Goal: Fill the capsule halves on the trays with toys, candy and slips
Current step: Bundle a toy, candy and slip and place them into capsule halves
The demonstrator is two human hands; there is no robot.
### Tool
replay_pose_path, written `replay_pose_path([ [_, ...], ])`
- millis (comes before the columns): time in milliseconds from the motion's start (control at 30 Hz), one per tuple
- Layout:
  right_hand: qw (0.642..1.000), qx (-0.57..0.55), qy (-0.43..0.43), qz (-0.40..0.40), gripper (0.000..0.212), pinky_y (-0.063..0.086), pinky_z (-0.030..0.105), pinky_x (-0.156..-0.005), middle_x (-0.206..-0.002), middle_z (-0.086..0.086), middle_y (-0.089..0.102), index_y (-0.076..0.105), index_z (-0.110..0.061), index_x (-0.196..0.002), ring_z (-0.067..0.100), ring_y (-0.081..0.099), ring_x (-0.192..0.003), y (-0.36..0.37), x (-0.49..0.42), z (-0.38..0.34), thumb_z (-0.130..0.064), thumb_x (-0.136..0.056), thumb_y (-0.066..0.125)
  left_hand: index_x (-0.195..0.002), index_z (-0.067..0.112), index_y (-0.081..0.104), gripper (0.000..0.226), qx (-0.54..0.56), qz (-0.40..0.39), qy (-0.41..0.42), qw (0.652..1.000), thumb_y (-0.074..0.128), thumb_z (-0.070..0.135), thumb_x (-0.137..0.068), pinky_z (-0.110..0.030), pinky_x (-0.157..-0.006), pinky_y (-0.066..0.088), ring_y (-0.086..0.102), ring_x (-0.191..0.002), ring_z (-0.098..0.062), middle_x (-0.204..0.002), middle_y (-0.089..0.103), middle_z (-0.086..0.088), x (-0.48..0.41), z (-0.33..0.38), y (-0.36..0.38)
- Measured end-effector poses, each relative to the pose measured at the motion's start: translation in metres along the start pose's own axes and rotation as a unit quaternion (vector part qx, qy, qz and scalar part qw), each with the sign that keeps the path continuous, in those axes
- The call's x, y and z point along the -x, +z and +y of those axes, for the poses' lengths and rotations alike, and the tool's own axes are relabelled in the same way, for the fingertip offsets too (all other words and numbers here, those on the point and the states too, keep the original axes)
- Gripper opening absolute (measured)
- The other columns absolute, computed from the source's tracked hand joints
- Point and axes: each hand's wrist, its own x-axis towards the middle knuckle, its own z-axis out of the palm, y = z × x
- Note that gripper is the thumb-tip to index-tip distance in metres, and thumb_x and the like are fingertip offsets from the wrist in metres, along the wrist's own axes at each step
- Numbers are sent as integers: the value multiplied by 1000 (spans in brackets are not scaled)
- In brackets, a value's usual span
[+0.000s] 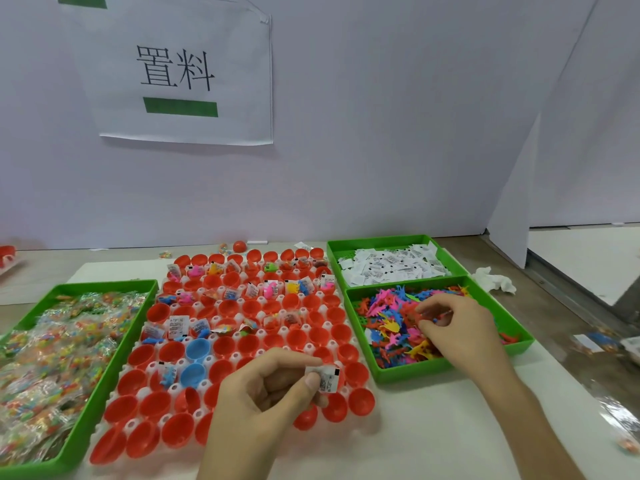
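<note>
The left hand (273,386), fingers curled, pinches a printed paper slip (328,380) between thumb and forefinger over the near right of the white knobbed tray (131,425) of glossy red capsule halves (228,308). The right hand (460,327), fingers bent, pinches a small red toy (422,316) in the green toy bin (415,372) to the right. Crinkly wrapped candy (52,358) fills the left bin (86,420).

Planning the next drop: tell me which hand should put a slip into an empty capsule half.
Left. The left hand pinches a slip over the empty red halves; the right hand pinches a toy away in the toy bin.
</note>
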Motion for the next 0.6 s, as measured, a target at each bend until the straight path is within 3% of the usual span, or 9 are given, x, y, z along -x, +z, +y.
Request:
replay_pose_path([
  [133,999,-27,5,19,35,44,17,-59,-71,-13,66,70,-32,-73,6,61,-66,-1,0,0,2,-77,71,-80,10,78,15,3,17,3,1000,72,-3,-78,-19,-62,56,74,-68,-27,-76,76,-15,-1,1,-4],
  [267,1000,-10,14,-10,34,37,16,-55,-81,-15,62,69,-35,-81,4,58,-66,-2,-1,2,-2,-77,73,-80,8,78,14,13,24,6,1000,71,-5,-78,-18,-60,56,74,-65,-25,-74,75,-16,-2,2,-5],
  [400,1000,4,22,-15,29,32,12,-49,-72,-13,60,70,-36,-75,1,55,-58,-3,-4,6,-8,-80,74,-80,8,78,17,10,26,-1,1000,71,-8,-79,-18,-60,56,74,-66,-26,-74,75,-17,-2,1,-5],
  [600,999,-26,7,32,28,35,13,-55,-77,-12,66,77,-30,-83,2,57,-66,-2,-5,7,-4,-88,69,-78,16,80,13,22,31,0,999,73,10,-68,-19,-62,57,74,-66,-26,-74,76,-15,-2,4,-3],
])
